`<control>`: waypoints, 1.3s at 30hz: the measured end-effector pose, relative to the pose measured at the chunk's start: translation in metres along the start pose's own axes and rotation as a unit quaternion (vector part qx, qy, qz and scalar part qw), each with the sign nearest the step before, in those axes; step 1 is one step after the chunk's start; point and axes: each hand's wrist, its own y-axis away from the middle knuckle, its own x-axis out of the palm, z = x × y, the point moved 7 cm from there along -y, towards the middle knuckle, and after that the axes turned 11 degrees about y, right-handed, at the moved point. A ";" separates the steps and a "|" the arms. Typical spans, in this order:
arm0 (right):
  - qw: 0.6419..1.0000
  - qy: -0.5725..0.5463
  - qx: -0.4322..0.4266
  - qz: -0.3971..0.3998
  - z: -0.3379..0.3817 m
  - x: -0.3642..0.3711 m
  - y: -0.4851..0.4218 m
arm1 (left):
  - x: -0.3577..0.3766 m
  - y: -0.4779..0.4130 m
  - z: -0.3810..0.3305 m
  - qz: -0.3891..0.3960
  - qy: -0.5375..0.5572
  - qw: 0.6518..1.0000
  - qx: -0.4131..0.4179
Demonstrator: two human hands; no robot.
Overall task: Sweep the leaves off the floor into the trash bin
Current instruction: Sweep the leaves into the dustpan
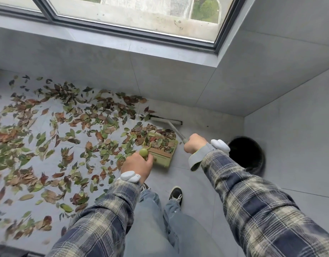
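Observation:
Dry green and brown leaves (48, 138) lie scattered over the grey tiled floor, mostly left of centre. A green dustpan (162, 156) stands on the floor with a heap of leaves in it. My left hand (138, 166) grips the dustpan's green handle (144, 152). My right hand (194, 143) grips the grey broom handle (176, 131). The broom head (166, 120) rests on the floor by the wall, just beyond the dustpan. A round black trash bin (248, 154) stands to the right of my right hand.
A grey tiled wall with a window above runs along the far side. Another wall (289, 136) closes the corner on the right, behind the bin. My legs and two dark shoes (176, 194) are below the hands, on bare floor.

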 end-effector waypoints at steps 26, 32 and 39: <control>0.985 -0.151 0.072 -0.042 -0.090 -0.005 0.016 | 0.004 0.009 -0.009 0.005 0.019 0.999 0.034; 0.974 -0.165 0.132 -0.083 -0.116 0.008 -0.002 | 0.006 0.009 -0.008 0.011 0.002 0.999 0.049; 0.975 -0.151 0.157 -0.033 -0.130 0.022 -0.015 | -0.001 0.010 0.006 -0.005 -0.002 0.997 0.077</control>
